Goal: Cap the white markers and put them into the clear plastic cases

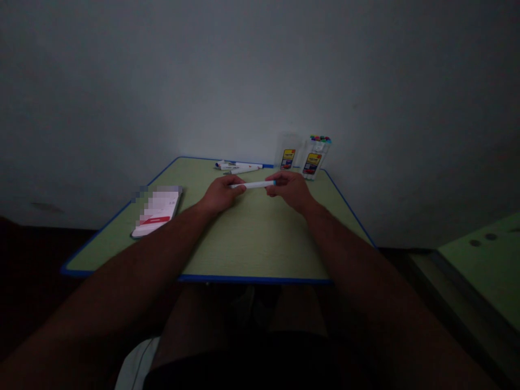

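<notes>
A white marker (257,184) lies level between my two hands, just above the table. My left hand (222,193) pinches its left end between thumb and fingers. At the other end, where a bluish tip shows, my right hand (291,189) is closed on it. Behind my left hand several white markers (242,167) lie in a loose pile. Beyond my right hand stand a clear marker case (288,151) with a yellow label and a second case (314,158) holding markers with coloured ends.
The small light-green table (260,249) has a blue rim and stands against a grey wall (260,81). A phone (159,212) with a lit screen lies at its left side. Another green surface (483,254) is at the far right.
</notes>
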`<action>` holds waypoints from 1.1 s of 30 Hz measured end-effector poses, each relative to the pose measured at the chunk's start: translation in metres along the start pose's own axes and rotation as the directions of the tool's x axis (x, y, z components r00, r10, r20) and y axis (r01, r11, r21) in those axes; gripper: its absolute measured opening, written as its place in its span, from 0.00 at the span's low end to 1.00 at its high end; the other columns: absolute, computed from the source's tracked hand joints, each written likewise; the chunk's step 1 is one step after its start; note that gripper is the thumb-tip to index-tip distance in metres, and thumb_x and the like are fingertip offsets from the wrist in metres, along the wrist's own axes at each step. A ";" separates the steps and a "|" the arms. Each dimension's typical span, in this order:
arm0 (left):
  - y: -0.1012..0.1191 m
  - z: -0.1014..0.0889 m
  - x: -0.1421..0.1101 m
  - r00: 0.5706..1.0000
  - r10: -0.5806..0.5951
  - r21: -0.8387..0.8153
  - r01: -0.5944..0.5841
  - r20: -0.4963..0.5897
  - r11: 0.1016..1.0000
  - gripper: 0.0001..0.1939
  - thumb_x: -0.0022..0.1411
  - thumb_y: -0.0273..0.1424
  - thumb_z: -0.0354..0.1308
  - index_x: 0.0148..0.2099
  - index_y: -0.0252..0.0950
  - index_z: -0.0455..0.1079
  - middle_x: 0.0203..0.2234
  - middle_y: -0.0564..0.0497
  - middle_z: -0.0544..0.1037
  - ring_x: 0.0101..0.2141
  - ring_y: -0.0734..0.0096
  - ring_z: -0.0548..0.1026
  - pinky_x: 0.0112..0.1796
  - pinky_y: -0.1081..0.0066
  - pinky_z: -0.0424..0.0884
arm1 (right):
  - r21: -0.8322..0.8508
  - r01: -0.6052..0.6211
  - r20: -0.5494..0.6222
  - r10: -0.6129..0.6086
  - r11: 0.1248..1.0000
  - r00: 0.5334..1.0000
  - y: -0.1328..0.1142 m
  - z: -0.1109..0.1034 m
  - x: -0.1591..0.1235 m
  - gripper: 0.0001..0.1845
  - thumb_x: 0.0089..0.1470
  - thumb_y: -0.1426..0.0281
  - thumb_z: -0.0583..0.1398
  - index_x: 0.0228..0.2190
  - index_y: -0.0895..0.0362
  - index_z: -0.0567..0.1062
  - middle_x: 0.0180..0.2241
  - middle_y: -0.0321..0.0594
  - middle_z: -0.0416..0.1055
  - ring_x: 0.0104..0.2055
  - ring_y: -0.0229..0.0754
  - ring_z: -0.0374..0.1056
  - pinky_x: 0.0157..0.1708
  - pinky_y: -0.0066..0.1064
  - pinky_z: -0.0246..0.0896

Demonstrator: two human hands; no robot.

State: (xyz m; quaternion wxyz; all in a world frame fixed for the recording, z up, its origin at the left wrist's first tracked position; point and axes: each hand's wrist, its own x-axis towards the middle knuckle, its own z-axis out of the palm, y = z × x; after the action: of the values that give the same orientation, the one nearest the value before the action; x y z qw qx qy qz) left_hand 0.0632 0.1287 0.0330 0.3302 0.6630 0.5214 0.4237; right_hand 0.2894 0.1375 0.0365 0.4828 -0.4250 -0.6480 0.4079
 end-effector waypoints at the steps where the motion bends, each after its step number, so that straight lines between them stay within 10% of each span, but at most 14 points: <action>1: 0.000 0.000 0.000 1.000 0.004 -0.017 -0.004 0.006 1.000 0.09 0.55 0.35 0.65 0.37 0.36 0.78 0.20 0.56 0.68 0.25 0.71 0.62 0.30 0.71 0.58 | -0.012 0.020 0.003 -0.020 1.000 1.000 -0.001 0.001 0.000 0.18 0.36 0.66 0.73 0.33 0.56 0.79 0.24 0.34 0.75 0.27 0.37 0.72 0.29 0.30 0.70; 14: -0.004 0.000 0.002 0.997 0.071 0.079 -0.072 0.012 0.994 0.15 0.59 0.37 0.61 0.43 0.34 0.80 0.24 0.53 0.74 0.26 0.70 0.66 0.31 0.69 0.63 | 0.046 0.196 0.065 -0.198 0.980 0.978 0.003 0.006 0.004 0.17 0.40 0.65 0.72 0.34 0.56 0.78 0.22 0.31 0.72 0.23 0.34 0.67 0.23 0.26 0.65; 22: -0.002 0.002 0.003 0.994 0.026 -0.100 -0.036 -0.105 0.994 0.17 0.47 0.30 0.70 0.42 0.33 0.79 0.29 0.50 0.79 0.26 0.72 0.71 0.31 0.69 0.68 | -0.160 -0.054 -0.126 0.034 0.986 0.991 0.013 -0.009 0.007 0.07 0.49 0.72 0.68 0.33 0.58 0.78 0.18 0.31 0.70 0.18 0.33 0.64 0.19 0.23 0.59; 33: 0.002 0.007 0.000 0.975 0.212 -0.238 -0.221 -0.063 0.946 0.16 0.45 0.31 0.72 0.39 0.35 0.81 0.30 0.51 0.80 0.29 0.72 0.73 0.33 0.69 0.72 | -0.358 -0.192 -0.036 0.192 0.914 0.981 0.009 -0.006 0.002 0.07 0.58 0.73 0.64 0.40 0.58 0.80 0.23 0.34 0.72 0.22 0.32 0.65 0.23 0.22 0.58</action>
State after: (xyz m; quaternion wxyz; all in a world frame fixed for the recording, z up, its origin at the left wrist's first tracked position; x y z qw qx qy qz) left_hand 0.0699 0.1289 0.0317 0.3508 0.6627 0.3958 0.5302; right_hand 0.2963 0.1425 0.0299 0.3545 -0.5675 -0.6670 0.3276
